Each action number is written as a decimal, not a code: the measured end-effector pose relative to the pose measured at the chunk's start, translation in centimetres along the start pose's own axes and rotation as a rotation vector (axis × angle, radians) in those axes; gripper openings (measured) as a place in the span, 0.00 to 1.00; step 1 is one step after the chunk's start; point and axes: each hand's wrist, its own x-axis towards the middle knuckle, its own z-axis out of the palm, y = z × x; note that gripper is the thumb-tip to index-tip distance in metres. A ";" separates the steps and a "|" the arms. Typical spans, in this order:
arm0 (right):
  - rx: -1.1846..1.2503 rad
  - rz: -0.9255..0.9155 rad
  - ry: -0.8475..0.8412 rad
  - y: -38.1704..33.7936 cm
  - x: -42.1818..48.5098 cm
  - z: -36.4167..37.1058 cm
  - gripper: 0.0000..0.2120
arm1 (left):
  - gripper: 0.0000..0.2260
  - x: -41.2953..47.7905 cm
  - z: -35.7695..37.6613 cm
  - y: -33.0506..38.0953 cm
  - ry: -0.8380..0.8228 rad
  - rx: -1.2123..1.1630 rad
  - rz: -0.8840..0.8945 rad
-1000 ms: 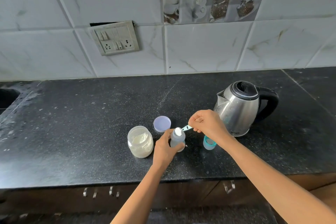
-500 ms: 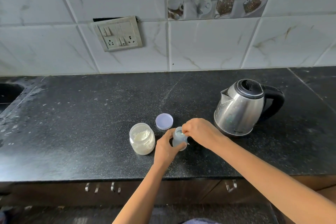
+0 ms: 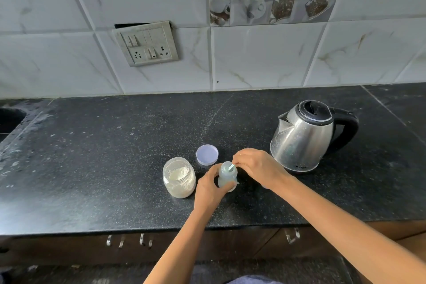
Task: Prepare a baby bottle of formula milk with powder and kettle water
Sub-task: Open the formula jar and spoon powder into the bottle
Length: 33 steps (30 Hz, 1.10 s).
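A small clear baby bottle [image 3: 227,174] stands upright on the black counter [image 3: 115,157], its mouth uncovered. My left hand [image 3: 211,188] grips the bottle's body from the left. My right hand [image 3: 259,165] pinches a small teal scoop [image 3: 231,166] whose bowl dips into the bottle's mouth. An open clear jar of pale formula powder [image 3: 179,177] stands just left of the bottle. Its lilac lid [image 3: 207,154] lies flat behind the bottle. The steel kettle [image 3: 306,137] with black lid and handle stands to the right, its spout pointing left.
A switch and socket plate [image 3: 146,44] is on the tiled wall. A sink edge [image 3: 9,120] shows at far left. Cabinet handles [image 3: 129,240] sit under the counter's front edge. My right wrist hides whatever lies behind it on the counter.
My right hand brought the scoop from above the bottle's right side down into its mouth. The teal bottle cap seen by the kettle a second ago is now hidden by my right wrist.
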 end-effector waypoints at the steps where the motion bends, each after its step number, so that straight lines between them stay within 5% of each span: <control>1: 0.002 0.004 0.015 0.0 0.0 -0.1 0.06 | 0.24 0.0 0.0 0.0 0.000 0.004 0.000; 12: 0.184 0.240 0.267 0.0 -0.6 -1.5 0.05 | 0.22 -0.1 -0.4 0.4 -0.014 0.024 0.008; 17: 0.680 0.479 0.393 -1.8 1.4 -2.8 0.04 | 0.29 -1.2 -0.2 0.1 -0.011 0.047 -0.010; 28: 0.492 0.284 -0.006 -6.8 9.0 4.9 0.01 | 0.30 -4.6 -1.8 -2.3 -0.040 0.081 -0.059; 33: 0.473 0.262 0.009 -6.8 9.3 6.5 0.03 | 0.29 -4.5 -2.1 -2.2 -0.045 0.065 -0.023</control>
